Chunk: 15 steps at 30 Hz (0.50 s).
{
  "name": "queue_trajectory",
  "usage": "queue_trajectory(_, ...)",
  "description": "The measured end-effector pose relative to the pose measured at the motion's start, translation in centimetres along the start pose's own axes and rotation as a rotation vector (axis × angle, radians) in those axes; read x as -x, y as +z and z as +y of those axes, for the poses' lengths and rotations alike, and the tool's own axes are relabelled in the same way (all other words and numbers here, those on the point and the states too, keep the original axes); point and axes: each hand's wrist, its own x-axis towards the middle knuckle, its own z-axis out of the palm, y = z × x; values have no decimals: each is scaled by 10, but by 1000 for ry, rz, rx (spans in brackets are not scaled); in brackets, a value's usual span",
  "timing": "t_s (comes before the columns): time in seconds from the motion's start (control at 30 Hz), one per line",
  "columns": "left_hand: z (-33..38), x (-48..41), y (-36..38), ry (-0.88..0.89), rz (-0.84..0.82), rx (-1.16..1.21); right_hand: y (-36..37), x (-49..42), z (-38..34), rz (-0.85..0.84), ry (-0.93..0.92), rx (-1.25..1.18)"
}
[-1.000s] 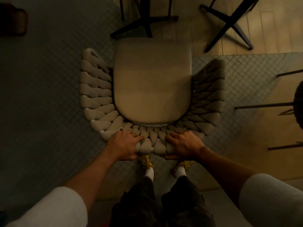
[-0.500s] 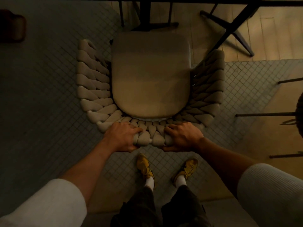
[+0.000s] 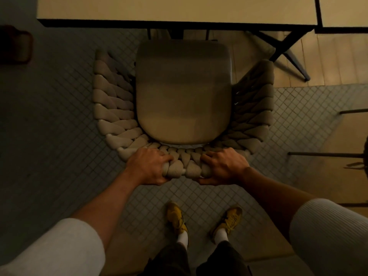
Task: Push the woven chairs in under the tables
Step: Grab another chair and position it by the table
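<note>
- Table [image 3: 175, 10]: pale top w/ dark edge, runs across the top of the view, dead ahead of the person. A second table [image 3: 342, 10] butts up beside it on the right.
- Woven chair [image 3: 111, 108]: stands on the tiled floor [image 3: 49, 136] btw the person and the table, open front facing the table, curved rope back toward the person. Its front-to-back axis points approx square at the table's near edge, so the push wants to go straight fwd, no twist.
- Seat cushion [image 3: 183, 92]: front edge sits right at the table edge; whether it has slipped under yet is hard to call in this dim light. Most of the seat is out in the open, so this chair looks barely begun.
- Table legs [image 3: 286, 44]: dark, angled, under the top, just right of the chair's front corner. That side could clip them if the chair drifts right.
- Left hand [image 3: 148, 166]: wrapped over the top of the chair back, left of ctr, fingers curled round the rope weave.
- Right hand [image 3: 225, 166]: same grip, right of ctr. Both hands sit level, neither nearer the table, so an even shove should keep it straight.
</note>
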Motion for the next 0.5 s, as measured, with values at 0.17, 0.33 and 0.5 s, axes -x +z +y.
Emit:
queue_trajectory(0.17,-5,-7,-2,-5,-9,18,-4,-6,6,-8,-12,-5)
queue_trajectory(0.33,-6,-11,-7,0,2,6,-8,-9,9,-4,-5,-20)
queue_trajectory(0.5,-8,-14,-9,0,-6,-5,-8,-12,14,-25,-8,-25)
